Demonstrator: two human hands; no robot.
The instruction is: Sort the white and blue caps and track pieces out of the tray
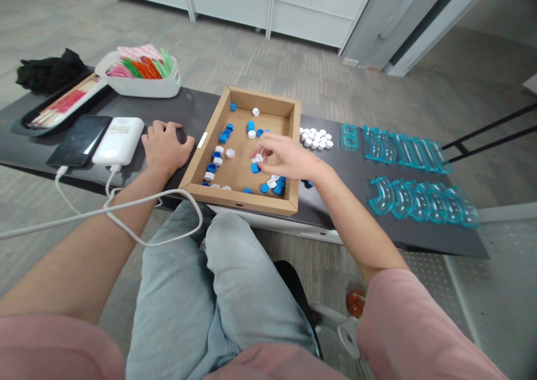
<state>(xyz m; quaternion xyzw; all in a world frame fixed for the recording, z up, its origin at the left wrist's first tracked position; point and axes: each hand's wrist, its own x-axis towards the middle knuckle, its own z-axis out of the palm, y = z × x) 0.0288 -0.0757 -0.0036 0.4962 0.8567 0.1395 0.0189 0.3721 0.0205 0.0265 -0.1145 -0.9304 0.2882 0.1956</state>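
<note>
My right hand (281,153) is over the shallow cardboard box (235,200), with thumb and fingertips pinching a small white faceted block (257,158). Right below those fingertips lies a blue block (255,168). Several more white and blue blocks are scattered in the box, many along its left side and in the near right corner, partly behind my hand. My left hand (165,148) rests on the dark table left of the box, fingers spread. A small black object (181,135) sits between its thumb and forefinger; whether it is gripped does not show.
Right of the box lies a cluster of white blocks (315,139). Beyond are rows of clear teal plastic pieces (419,201). On the left are a white power bank (118,140), a phone (80,139), a white basket (146,88) and a black tray (31,129). A white cable (138,200) crosses my left forearm.
</note>
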